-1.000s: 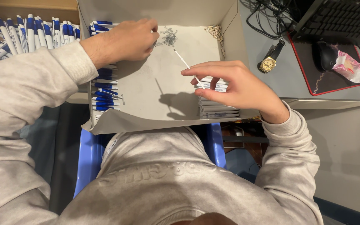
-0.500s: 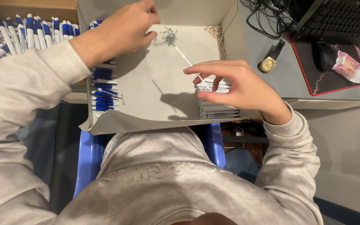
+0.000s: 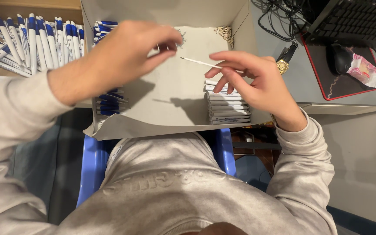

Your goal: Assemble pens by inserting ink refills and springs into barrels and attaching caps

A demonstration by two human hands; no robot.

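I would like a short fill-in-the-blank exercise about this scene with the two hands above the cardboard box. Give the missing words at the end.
1. The right hand holds a thin white refill whose tip points toward the ____ hand.
2. The pens lined up at the top left are white and ____.
3. The stack of white pen barrels lies inside the cardboard box, just below the ____ hand.
4. The computer mouse rests on a black pad with a ____ border.

Missing words: left; blue; right; red
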